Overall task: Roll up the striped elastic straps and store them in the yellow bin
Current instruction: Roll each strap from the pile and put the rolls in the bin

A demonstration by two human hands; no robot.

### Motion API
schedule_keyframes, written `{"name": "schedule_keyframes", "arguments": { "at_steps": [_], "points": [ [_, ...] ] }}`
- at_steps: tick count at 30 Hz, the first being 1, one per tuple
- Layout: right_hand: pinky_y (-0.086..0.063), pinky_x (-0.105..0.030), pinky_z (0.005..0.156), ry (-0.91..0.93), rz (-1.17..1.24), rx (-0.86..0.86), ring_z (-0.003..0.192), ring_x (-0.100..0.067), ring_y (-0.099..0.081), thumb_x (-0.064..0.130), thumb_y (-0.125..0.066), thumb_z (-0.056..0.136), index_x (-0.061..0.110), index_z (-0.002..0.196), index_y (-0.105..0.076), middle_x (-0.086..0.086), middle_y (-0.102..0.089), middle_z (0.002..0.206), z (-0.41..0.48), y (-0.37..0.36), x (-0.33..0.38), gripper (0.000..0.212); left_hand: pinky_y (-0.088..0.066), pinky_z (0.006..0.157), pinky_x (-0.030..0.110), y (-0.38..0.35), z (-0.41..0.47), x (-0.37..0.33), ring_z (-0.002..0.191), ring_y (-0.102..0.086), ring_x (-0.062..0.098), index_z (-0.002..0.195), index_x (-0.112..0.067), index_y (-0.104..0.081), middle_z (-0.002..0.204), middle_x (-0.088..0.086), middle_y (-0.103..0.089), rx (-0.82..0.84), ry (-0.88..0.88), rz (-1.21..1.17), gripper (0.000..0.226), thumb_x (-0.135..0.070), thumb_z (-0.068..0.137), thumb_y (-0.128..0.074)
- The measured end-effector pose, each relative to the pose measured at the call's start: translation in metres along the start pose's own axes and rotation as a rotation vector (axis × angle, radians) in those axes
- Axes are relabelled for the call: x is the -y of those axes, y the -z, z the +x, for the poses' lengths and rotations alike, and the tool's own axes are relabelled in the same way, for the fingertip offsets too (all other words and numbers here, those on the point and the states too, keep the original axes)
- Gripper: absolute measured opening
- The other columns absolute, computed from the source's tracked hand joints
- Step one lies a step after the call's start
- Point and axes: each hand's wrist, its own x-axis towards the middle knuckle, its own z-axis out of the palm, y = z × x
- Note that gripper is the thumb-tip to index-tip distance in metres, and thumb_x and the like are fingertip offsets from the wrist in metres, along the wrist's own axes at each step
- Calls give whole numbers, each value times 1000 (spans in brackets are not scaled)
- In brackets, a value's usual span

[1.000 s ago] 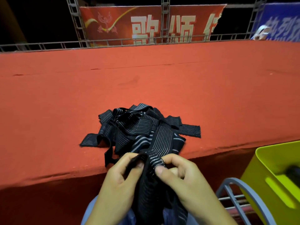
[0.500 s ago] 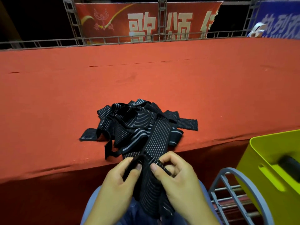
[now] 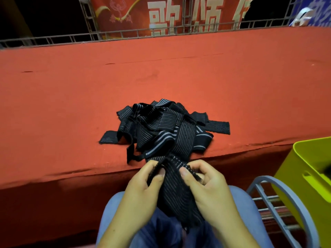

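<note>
The red-covered table (image 3: 161, 77) spans the view from left to right. Its far edge meets a metal railing (image 3: 53, 39), and its near edge runs just beyond the person's knuckles. The cloth is bare to the left, right and far side of the pile, leaving wide room there.

The yellow bin (image 3: 302, 178) stands below the table's near edge at the right, beside a grey metal frame (image 3: 279, 199). It sits further right in the view than half a second ago and is cut by the picture edge. Something dark lies inside, too cropped to identify.

The pile of striped straps (image 3: 157, 126) rests close to the table's near edge and looks unchanged. One end pokes out to the left and another to the right.

One strap (image 3: 177, 192) runs from the pile over the edge and down to the lap. The left hand (image 3: 139, 190) and right hand (image 3: 209, 185) each pinch it between thumb and curled fingers. The thumbs are further apart than before, so the strap lies flatter between them.
</note>
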Motion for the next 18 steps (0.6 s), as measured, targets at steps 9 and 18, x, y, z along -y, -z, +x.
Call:
{"name": "schedule_keyframes", "arguments": {
  "at_steps": [9,18],
  "points": [
    [-53,-36,71,-49,28,67,75,-17,-70,26,-73,97,19,94,-79,-16,-79,82,-3,-4,-4,9,-54,78,29,3,8,-4,88,-67,8,102,-23,-74,96,0,-75,99,-32,-155,19,-28,94,-58],
    [-55,-37,78,19,92,-128,79,-19,-72,32,-72,88,14,89,-81,-14,-80,87,5,13,6,19,-50,100,32,-5,5,0,112,-66,2,117,-30,-69,114,-16,-74,14,-44,-6,21,-20,107,-54]
  ]
}}
